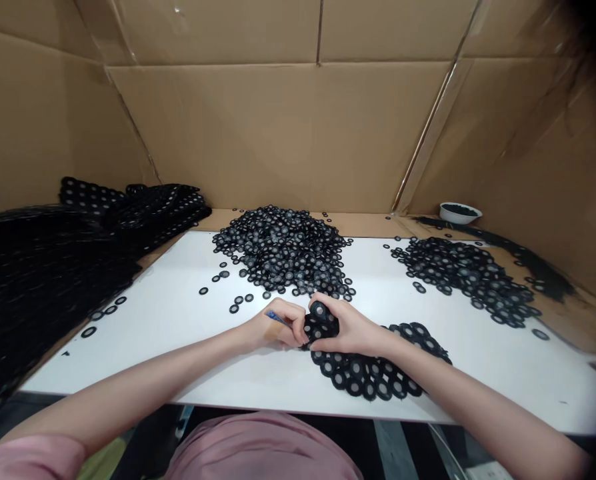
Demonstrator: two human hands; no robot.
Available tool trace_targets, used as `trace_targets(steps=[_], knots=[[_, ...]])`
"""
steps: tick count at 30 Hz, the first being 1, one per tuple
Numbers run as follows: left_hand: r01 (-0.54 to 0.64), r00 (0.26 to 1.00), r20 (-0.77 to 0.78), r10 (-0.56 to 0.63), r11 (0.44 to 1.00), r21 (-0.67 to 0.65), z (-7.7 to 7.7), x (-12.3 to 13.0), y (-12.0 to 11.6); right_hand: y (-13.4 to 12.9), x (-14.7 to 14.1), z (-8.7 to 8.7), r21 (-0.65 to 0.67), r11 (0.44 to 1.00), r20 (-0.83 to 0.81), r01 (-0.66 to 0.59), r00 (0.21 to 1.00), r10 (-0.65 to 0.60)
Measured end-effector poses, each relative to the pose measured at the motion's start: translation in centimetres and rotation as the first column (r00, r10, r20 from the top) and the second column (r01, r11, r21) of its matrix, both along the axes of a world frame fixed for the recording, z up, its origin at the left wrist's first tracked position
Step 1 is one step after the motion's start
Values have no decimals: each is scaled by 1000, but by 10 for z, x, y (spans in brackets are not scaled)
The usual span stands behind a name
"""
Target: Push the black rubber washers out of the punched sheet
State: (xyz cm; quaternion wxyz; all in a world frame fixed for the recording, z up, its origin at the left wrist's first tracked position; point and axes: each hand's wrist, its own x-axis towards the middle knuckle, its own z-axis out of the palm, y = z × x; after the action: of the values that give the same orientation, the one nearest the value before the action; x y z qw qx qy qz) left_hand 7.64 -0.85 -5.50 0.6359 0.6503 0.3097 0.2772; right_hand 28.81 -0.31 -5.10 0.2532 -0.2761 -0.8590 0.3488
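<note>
My left hand [278, 327] grips a slim blue tool [277, 318], perhaps a pen, with only part of it showing, and its fingertips reach a stack of black rubber rings with grey centres [321, 325]. My right hand [351, 331] holds that stack from the other side. Just below the hands, a curved band of loose rings [373, 372] lies on the white board [143, 343]. A large heap of rings [283, 250] rises beyond my hands, and a lower heap [463, 273] spreads to the right.
Folds of black punched sheet [128, 207] are piled at the left of the board. A white bowl [459, 213] with dark contents stands at the back right. Cardboard walls [278, 133] surround the board on the back and sides. Stray rings are scattered about.
</note>
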Motion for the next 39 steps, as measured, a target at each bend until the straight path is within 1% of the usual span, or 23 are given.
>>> trace_targets(steps=[2, 7, 12, 17, 22, 28, 31, 39], knots=[[-4, 1000, 0, 4, 1000, 21, 1, 0, -1, 1, 1, -2, 8, 1000, 7, 15, 1000, -15], [-68, 997, 23, 67, 997, 21, 1, 1, -3, 3, 2, -4, 7, 999, 23, 32, 999, -32], [-102, 995, 18, 101, 991, 87, 1, 1, -4, 3, 4, 1, -24, 1000, 63, 2, 998, -1], [-131, 991, 50, 125, 981, 145, 3, 3, -6, 3, 5, 6, -86, 996, 53, -34, 998, 38], [-120, 992, 71, 107, 968, 220, 5, 3, -8, 4, 4, 7, -112, 992, 15, -64, 998, 66], [-99, 995, 50, 88, 951, 293, 7, 3, -9, 4, 4, 6, -108, 989, -8, -99, 995, 98], [-94, 995, 59, 80, 950, 298, 8, 3, -9, 4, 4, 7, -108, 988, -17, -111, 994, 110], [-111, 994, 37, 105, 951, 288, 9, 4, -10, 4, 4, 7, -106, 989, -9, -105, 994, 105]])
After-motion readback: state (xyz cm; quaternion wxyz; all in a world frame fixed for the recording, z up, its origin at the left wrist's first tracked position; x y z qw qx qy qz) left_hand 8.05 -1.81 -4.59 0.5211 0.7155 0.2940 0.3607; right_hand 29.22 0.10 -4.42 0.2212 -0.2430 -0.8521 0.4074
